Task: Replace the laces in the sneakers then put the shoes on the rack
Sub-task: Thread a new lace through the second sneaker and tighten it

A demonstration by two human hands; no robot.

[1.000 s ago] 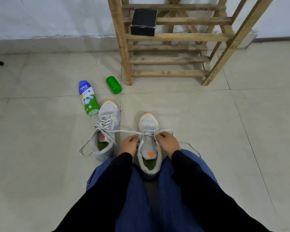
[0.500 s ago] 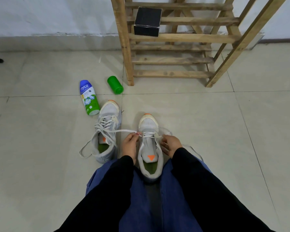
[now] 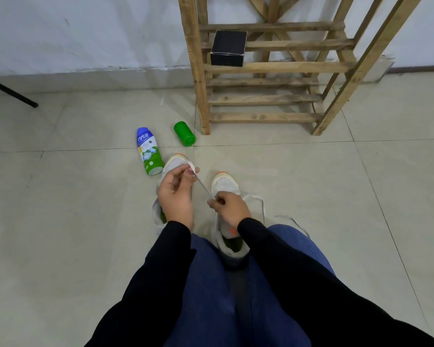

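Two grey-white sneakers stand on the tiled floor between my knees. The right sneaker [image 3: 224, 184] has an orange toe tip and a white lace [image 3: 204, 187] stretched taut up and to the left. My left hand [image 3: 177, 194] is raised over the left sneaker [image 3: 174, 163] and pinches the far end of that lace. My right hand [image 3: 229, 207] rests on the right sneaker's eyelet area and pinches the lace near the shoe. Loose lace [image 3: 262, 209] trails on the floor to the right. The wooden rack [image 3: 273, 67] stands ahead against the wall.
A blue-and-green bottle [image 3: 147, 152] and a green cup [image 3: 184, 134] lie on the floor left of the rack. A black box [image 3: 228, 48] sits on a rack shelf. A black stand leg [image 3: 10, 92] reaches in at far left.
My left hand has lifted up and away from the right sneaker, drawing the lace out taut; it now covers much of the left sneaker. My right hand stays on the shoe.
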